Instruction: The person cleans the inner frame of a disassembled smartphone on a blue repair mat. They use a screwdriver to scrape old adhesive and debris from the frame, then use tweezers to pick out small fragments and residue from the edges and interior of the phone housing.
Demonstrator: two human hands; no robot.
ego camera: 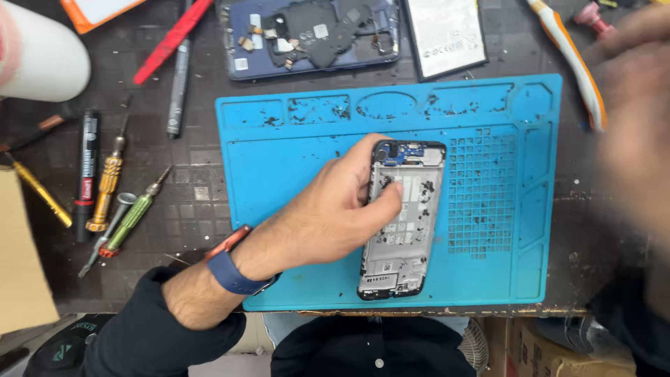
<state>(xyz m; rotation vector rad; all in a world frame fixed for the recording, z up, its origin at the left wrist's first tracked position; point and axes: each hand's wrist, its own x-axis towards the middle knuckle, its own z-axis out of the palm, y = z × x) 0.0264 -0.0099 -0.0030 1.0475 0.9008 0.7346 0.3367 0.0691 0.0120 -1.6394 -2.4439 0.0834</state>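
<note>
An opened phone frame (412, 230) with bare inner parts lies lengthwise on a blue work mat (279, 160). My left hand (335, 209) rests on the phone's left edge, thumb pressed on its inside, fingers curled around the side. A blue watch band sits on that wrist. My right hand (631, 119) is a blur at the right edge, raised above the table beyond the mat; whether it holds anything cannot be made out.
Another opened blue phone with loose parts (310, 35) and a flat battery (447, 31) lie beyond the mat. Screwdrivers (129, 220), a black pen (87, 167), red tweezers (174, 38) and an orange-white tool (576, 66) lie around. A white roll (42, 59) stands at the top left.
</note>
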